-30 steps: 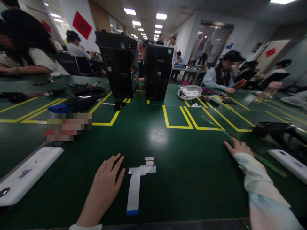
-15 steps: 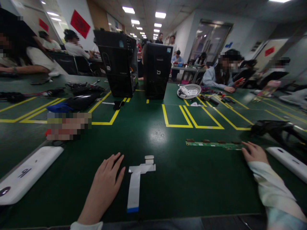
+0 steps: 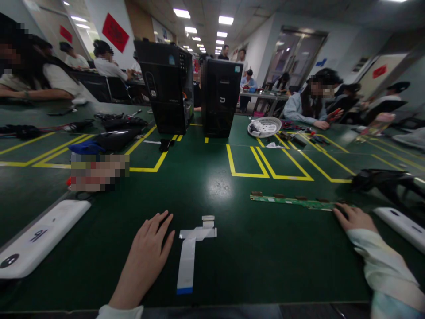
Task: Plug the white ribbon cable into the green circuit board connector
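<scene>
My left hand (image 3: 151, 248) lies palm down on the green table (image 3: 265, 261), its fingers apart and holding nothing. Just right of it rests a folded white flat cable (image 3: 187, 263) with a blue end. Farther right, a long, narrow green circuit board (image 3: 285, 200) lies crosswise on the table. The fingers of my right hand (image 3: 355, 218) are at the board's right end, with thumb and index finger near its edge; how firmly they grip it is hard to make out.
White devices (image 3: 43, 237) (image 3: 401, 228) lie at both sides. Two black computer cases (image 3: 169, 88) (image 3: 221, 97) stand at the back. A white basket (image 3: 264, 127), black parts (image 3: 392, 184) and cables (image 3: 20, 130) are around. People sit at tables beyond.
The circuit board has shifted a little to the left relative to the table markings. My right hand is slightly lower in view. My left hand and the flat cable look the same.
</scene>
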Demonstrator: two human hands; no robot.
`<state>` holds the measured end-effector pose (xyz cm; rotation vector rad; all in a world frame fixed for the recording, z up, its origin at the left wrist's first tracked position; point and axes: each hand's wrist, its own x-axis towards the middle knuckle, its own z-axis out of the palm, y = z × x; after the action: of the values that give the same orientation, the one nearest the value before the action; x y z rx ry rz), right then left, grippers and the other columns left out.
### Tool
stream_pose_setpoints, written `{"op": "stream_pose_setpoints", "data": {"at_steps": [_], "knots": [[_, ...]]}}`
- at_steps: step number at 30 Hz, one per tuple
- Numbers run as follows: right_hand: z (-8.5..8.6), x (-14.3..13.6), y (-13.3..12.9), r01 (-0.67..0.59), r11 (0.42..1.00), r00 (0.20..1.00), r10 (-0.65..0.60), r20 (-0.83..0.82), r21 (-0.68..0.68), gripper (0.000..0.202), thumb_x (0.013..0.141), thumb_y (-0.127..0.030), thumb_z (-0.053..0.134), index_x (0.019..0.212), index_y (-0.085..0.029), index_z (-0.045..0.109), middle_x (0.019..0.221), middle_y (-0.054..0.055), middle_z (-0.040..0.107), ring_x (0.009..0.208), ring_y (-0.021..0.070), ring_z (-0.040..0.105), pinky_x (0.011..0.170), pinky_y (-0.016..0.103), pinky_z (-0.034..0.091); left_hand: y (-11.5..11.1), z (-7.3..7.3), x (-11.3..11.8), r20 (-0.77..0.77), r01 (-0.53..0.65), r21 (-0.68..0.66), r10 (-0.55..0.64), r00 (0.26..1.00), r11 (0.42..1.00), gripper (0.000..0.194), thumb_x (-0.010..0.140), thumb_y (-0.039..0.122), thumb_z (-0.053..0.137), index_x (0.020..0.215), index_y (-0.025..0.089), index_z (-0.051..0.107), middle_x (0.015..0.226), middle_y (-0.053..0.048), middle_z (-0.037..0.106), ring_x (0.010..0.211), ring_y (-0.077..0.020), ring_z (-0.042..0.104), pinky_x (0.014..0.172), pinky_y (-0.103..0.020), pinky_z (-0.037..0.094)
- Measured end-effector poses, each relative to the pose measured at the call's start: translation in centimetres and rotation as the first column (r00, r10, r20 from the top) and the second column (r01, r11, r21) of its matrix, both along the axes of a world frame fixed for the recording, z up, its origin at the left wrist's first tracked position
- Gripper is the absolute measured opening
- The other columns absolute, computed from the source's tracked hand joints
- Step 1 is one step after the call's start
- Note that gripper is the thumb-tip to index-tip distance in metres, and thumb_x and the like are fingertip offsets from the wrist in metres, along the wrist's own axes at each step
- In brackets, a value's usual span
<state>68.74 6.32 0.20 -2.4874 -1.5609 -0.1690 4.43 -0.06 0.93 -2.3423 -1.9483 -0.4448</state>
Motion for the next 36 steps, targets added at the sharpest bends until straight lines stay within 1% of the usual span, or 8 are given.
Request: {"op": "stream_pose_setpoints", "data": {"at_steps": [3,6,10,15,22,29,32,36], "knots": [[-0.3,-1.9,0.1,-0.058,0.998,0.997,0.059,0.057,-0.018,0.042,0.083,-0.043,0.042,0.111,-0.021,0.065,0.112,0.020,0.062,0.102,0.0342,0.061,0.091,0.046,0.046,0.0,0.0,0.0,-0.010,0.000,-0.001,0.000,1.000,1.000,0.055,0.095,0.045,0.032,0.136,0.015,0.053,0.141,-0.013,0.052,0.131,-0.0312,0.047,0.108,-0.053,0.038],[-0.6,-4.3,0.3,-0.209,0.978,0.967,0.206,0.151,0.001,0.046,0.087,-0.042,0.039,0.118,-0.019,0.064,0.114,0.018,0.061,0.099,0.0324,0.060,0.089,0.044,0.047,0.0,-0.1,-0.1,-0.005,0.009,0.010,-0.009,1.000,1.000,0.055,0.095,0.046,0.032,0.136,0.015,0.052,0.142,-0.014,0.051,0.131,-0.0313,0.047,0.107,-0.053,0.039],[-1.3,-7.8,1.0,-0.435,0.899,0.885,0.417,0.208,0.052,0.046,0.090,-0.041,0.039,0.120,-0.016,0.063,0.111,0.017,0.061,0.102,0.0293,0.059,0.088,0.043,0.048,0.1,-0.2,-0.1,0.008,0.016,0.034,-0.017,1.000,0.999,0.054,0.095,0.046,0.034,0.135,0.015,0.053,0.141,-0.014,0.053,0.130,-0.0314,0.048,0.107,-0.053,0.039],[-1.5,-14.0,1.3,-0.616,0.777,0.782,0.583,0.223,0.128,0.046,0.093,-0.043,0.037,0.122,-0.018,0.062,0.115,0.016,0.059,0.107,0.0299,0.054,0.093,0.047,0.046,0.1,-0.2,-0.1,0.021,0.019,0.046,-0.020,1.000,0.999,0.053,0.094,0.045,0.035,0.135,0.015,0.054,0.140,-0.014,0.054,0.130,-0.0318,0.048,0.108,-0.053,0.038],[-1.2,-22.7,0.8,-0.650,0.740,0.755,0.604,0.255,0.172,0.052,0.094,-0.050,0.035,0.124,-0.018,0.060,0.114,0.017,0.057,0.102,0.0336,0.052,0.089,0.052,0.048,0.1,-0.3,0.0,0.021,0.022,0.038,-0.023,1.000,0.999,0.054,0.094,0.045,0.035,0.135,0.015,0.053,0.141,-0.014,0.052,0.130,-0.0317,0.047,0.108,-0.053,0.038],[-1.1,-29.0,0.8,-0.666,0.705,0.746,0.627,0.225,0.242,0.049,0.093,-0.051,0.037,0.121,-0.018,0.061,0.111,0.019,0.056,0.098,0.0356,0.050,0.079,0.054,0.049,0.0,0.0,0.1,0.007,0.013,0.029,-0.014,1.000,0.999,0.054,0.095,0.045,0.034,0.136,0.014,0.052,0.141,-0.014,0.052,0.130,-0.0314,0.047,0.108,-0.053,0.037],[-0.7,-31.1,0.8,-0.676,0.710,0.737,0.650,0.188,0.195,0.050,0.092,-0.051,0.038,0.120,-0.016,0.060,0.113,0.021,0.055,0.098,0.0368,0.049,0.076,0.053,0.049,0.0,0.1,0.2,0.005,0.012,0.031,-0.012,1.000,0.999,0.054,0.095,0.045,0.034,0.136,0.014,0.052,0.141,-0.014,0.052,0.130,-0.0315,0.048,0.108,-0.053,0.038],[0.1,-33.3,0.6,-0.675,0.732,0.736,0.662,0.138,0.092,0.052,0.090,-0.053,0.045,0.123,-0.016,0.059,0.117,0.020,0.054,0.102,0.0363,0.048,0.080,0.050,0.046,0.0,0.1,0.2,-0.007,0.012,0.036,-0.012,1.000,0.999,0.054,0.095,0.043,0.034,0.135,0.013,0.053,0.141,-0.014,0.052,0.131,-0.0312,0.047,0.109,-0.052,0.037]]}}
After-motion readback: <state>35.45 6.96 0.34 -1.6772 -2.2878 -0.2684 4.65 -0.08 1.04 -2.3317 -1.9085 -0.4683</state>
